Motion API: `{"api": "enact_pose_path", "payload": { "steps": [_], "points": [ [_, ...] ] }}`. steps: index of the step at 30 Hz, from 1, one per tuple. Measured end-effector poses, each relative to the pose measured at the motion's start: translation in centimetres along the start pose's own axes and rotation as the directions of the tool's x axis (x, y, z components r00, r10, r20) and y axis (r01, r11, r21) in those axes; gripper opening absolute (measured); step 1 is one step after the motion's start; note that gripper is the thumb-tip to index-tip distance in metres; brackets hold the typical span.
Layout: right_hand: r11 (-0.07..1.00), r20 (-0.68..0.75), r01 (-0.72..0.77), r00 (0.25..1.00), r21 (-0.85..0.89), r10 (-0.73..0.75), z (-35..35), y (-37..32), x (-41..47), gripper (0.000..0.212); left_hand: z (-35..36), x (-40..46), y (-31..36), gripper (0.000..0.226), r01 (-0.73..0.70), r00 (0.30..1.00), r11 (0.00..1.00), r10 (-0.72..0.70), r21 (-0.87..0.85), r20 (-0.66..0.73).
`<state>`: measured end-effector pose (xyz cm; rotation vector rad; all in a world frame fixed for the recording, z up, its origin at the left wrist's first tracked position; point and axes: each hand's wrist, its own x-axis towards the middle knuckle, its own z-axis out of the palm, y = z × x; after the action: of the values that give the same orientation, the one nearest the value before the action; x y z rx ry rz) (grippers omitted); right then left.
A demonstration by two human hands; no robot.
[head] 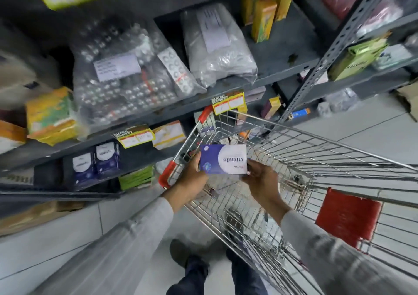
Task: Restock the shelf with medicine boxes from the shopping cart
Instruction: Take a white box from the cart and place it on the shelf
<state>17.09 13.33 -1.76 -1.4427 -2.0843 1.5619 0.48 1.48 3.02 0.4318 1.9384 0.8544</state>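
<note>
A blue and white medicine box [222,159] is held flat above the wire shopping cart [294,150], its label upside down to me. My left hand [192,174] grips its left end and my right hand [260,181] grips its right end. Two matching blue and white boxes [96,162] stand upright on a lower level of the grey metal shelf [144,116] to the left of the cart. A few small items lie deep in the cart, too blurred to name.
Clear bags of blister packs [126,77] and a white bag [217,46] fill the shelf above. Yellow and green boxes [51,116] sit at left, yellow cartons [264,18] at upper right. A second rack post [339,46] stands right. The cart's red seat flap [348,217] hangs near me.
</note>
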Motion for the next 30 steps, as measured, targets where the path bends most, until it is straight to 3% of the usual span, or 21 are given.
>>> {"api": "enact_pose_path", "payload": {
  "steps": [4,7,10,13,17,24,27,30],
  "points": [
    [0.962,-0.116,0.187,0.979,0.197,-0.166,-4.3,-7.5,-3.7,0.046,-3.2,-5.4,6.1,0.071,-0.251,0.965,0.961,0.239,-0.12,-0.105],
    [0.906,-0.216,0.375,0.918,0.196,-0.333,-7.7,-14.4,-7.3,0.037,-6.0,-10.0,10.3,0.068,-0.431,0.899,0.882,0.401,-0.191,-0.175],
    [0.831,-0.288,0.513,0.846,0.216,-0.448,-10.7,-21.3,-10.9,0.03,-8.5,-14.4,13.7,0.063,-0.538,0.834,0.815,0.477,-0.217,-0.276],
    [0.75,-0.338,0.623,0.771,0.223,-0.54,-12.4,-27.9,-14.1,0.028,-11.0,-18.1,16.6,0.069,-0.654,0.745,0.723,0.564,-0.222,-0.357],
    [0.642,-0.362,0.718,0.693,0.269,-0.624,-12.9,-34.9,-17.4,0.02,-15.3,-22.8,19.7,0.059,-0.792,0.603,0.571,0.683,-0.214,-0.411],
    [0.509,-0.241,0.809,0.578,0.293,-0.78,-7.7,-46.4,-20.4,0.03,-27.0,-31.0,20.8,0.056,-0.864,0.491,0.456,0.663,-0.216,-0.565],
    [0.445,-0.192,0.849,0.506,0.286,-0.841,-3.1,-51.4,-21.1,0.028,-32.2,-33.8,19.9,0.035,-0.861,0.478,0.464,0.598,-0.208,-0.644],
    [0.481,-0.15,0.835,0.529,0.267,-0.835,2.2,-56.0,-21.1,0.03,-37.5,-36.1,18.4,0.045,-0.855,0.457,0.493,0.574,-0.159,-0.68]
  ]
}}
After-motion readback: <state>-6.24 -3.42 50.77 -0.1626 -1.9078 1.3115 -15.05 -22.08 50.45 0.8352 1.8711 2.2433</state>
